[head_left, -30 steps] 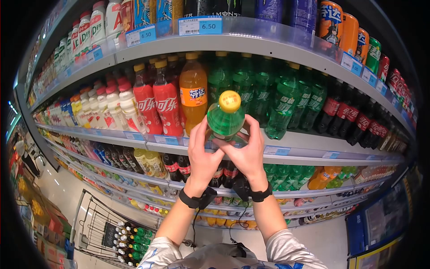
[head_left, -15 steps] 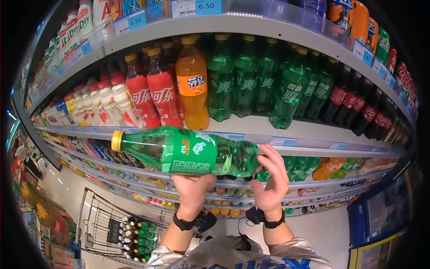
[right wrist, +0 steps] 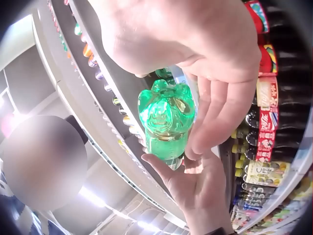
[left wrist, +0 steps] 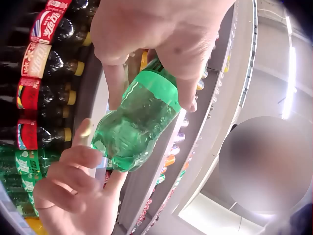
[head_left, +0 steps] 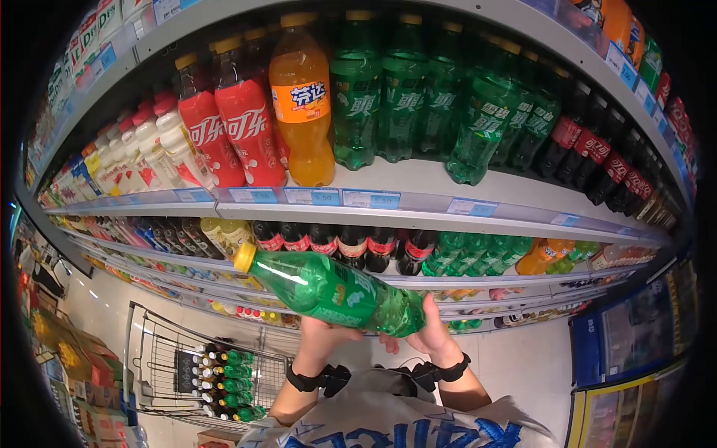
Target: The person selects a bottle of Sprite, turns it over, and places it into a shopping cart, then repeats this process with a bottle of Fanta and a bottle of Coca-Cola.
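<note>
A green plastic soda bottle (head_left: 336, 295) with a yellow cap is held slanting in front of the person, cap toward the upper left, base toward the lower right. From below, my left hand (head_left: 325, 334) grips its middle; the left wrist view has that hand's fingers and thumb (left wrist: 188, 93) on opposite sides of the bottle (left wrist: 142, 112). Around the base is my right hand (head_left: 433, 332), thumb raised beside it and fingers lower down. The right wrist view shows the right hand (right wrist: 210, 83) with long, loosely bent fingers alongside the bottle (right wrist: 166, 115).
Ahead, a shelf (head_left: 418, 179) carries red-labelled bottles (head_left: 239, 123), an orange soda bottle (head_left: 300, 104), several green bottles (head_left: 478, 123) and dark cola bottles (head_left: 594, 149). A wire shopping cart (head_left: 160, 358) with bottles stands at lower left. A blue cabinet (head_left: 627, 343) is at right.
The bottle went from cap toward the camera near the shelf to lying sideways, then came down toward the body and tilted. The right hand moved to its base. The view moved closer to the shelf.
</note>
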{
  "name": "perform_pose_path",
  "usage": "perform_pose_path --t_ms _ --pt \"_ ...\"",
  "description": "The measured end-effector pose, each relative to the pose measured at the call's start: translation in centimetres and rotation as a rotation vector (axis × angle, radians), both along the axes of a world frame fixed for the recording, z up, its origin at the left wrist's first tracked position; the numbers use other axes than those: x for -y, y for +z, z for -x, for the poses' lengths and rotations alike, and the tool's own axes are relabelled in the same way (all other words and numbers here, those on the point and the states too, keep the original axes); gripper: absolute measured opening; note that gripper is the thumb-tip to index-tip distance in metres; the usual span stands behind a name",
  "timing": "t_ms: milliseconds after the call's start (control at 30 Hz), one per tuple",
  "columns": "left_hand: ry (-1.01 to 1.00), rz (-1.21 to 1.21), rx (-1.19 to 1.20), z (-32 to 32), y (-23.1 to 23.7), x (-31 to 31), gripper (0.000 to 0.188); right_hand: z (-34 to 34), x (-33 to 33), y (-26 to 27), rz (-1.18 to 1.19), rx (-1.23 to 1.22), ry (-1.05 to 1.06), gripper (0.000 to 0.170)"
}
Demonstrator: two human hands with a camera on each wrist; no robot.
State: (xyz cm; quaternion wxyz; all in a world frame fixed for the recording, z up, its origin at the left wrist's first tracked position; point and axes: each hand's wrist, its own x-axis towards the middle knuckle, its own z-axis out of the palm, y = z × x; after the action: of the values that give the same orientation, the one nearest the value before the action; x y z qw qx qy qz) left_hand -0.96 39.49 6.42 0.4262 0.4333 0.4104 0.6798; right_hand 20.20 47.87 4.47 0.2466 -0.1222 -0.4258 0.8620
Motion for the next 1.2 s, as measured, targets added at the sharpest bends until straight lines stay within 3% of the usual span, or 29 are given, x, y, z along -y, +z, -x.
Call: perform_pose_path --t_ms 33,67,100,133,200,233,300,333,467,533,567,600,633,700,767,800,900,967,1033,1133,1200 --pt "-0.001 0.000 0.002 -0.3 0.7 -0.2 0.065 0.1 0.0 -0.3 0.045 -0.041 -0.017 0.087" --pt "0.133 -0.120 -0.114 -0.8 1.4 -0.9 0.066 0.2 0.1 -0.4 0.045 -0.039 -0.017 0.087" --pt "0.267 -0.237 -0.231 -1.1 1.7 -1.2 0.067 0.5 0.5 -0.1 0.077 -0.094 -0.117 0.083" --pt "0.265 -0.232 -0.229 -0.7 1.1 -0.9 0.067 0.7 0.9 0.0 0.111 -0.149 -0.216 0.080" --pt "-0.024 -0.145 -0.226 0.4 0.2 -0.5 0.076 0.6 0.6 0.1 0.012 -0.212 -0.196 0.080" --pt "-0.024 -0.143 -0.226 0.1 0.4 -0.4 0.076 0.6 0.4 0.3 -0.090 -0.277 -0.176 0.080" --pt "0.019 -0.136 0.399 -1.4 1.5 -0.2 0.082 0.8 0.6 1.1 -0.038 -0.355 -0.154 0.080" --pt "0.103 -0.135 0.447 -2.2 3.0 -0.3 0.070 0.9 0.7 1.5 -0.062 -0.334 -0.188 0.080" --pt "0.147 -0.121 0.361 -1.1 1.0 -0.1 0.059 0.5 0.8 2.5 -0.092 -0.282 -0.170 0.081" --pt "0.017 -0.233 0.298 -0.6 0.5 -0.2 0.031 0.6 0.7 2.4 -0.122 -0.276 -0.147 0.077" --pt "0.019 -0.232 0.297 -0.6 0.5 0.0 0.031 0.6 0.7 2.3 -0.151 -0.268 -0.125 0.073" --pt "0.035 -0.189 0.329 -0.7 0.9 0.1 0.049 0.6 0.5 2.0 -0.149 -0.269 -0.122 0.073" --pt "0.052 -0.147 0.360 -0.7 1.1 0.1 0.069 0.7 0.0 1.4 -0.020 -0.292 -0.031 0.071" --pt "0.028 -0.153 0.394 -0.7 1.1 0.2 0.069 0.7 -1.0 -0.5 0.112 -0.314 0.061 0.073" --pt "0.000 -0.160 0.427 -0.6 0.7 0.0 0.070 0.6 -2.1 -2.5 0.211 -0.446 0.426 0.088" --pt "-0.006 -0.171 0.405 -0.5 0.2 -0.2 0.074 0.3 -1.3 -2.3 0.285 -0.354 0.274 0.087" --pt "0.032 -0.156 0.363 -0.2 -0.1 -0.3 0.078 0.3 -0.4 -0.7 0.192 -0.314 0.125 0.078" --pt "0.073 -0.137 0.344 0.0 0.6 -0.6 0.080 0.5 -0.3 -0.1 0.147 -0.338 0.082 0.073" --pt "-0.039 -0.295 0.414 -0.2 1.6 -0.4 0.078 0.7 -0.3 0.2 0.105 -0.359 0.036 0.071" --pt "0.061 -0.189 0.393 -0.4 1.6 -0.3 0.078 1.0 -0.4 0.9 -0.018 -0.346 0.070 0.074" --pt "0.113 -0.137 0.383 -0.2 0.9 -0.1 0.077 0.9 0.1 1.4 -0.202 -0.142 -0.048 0.076"
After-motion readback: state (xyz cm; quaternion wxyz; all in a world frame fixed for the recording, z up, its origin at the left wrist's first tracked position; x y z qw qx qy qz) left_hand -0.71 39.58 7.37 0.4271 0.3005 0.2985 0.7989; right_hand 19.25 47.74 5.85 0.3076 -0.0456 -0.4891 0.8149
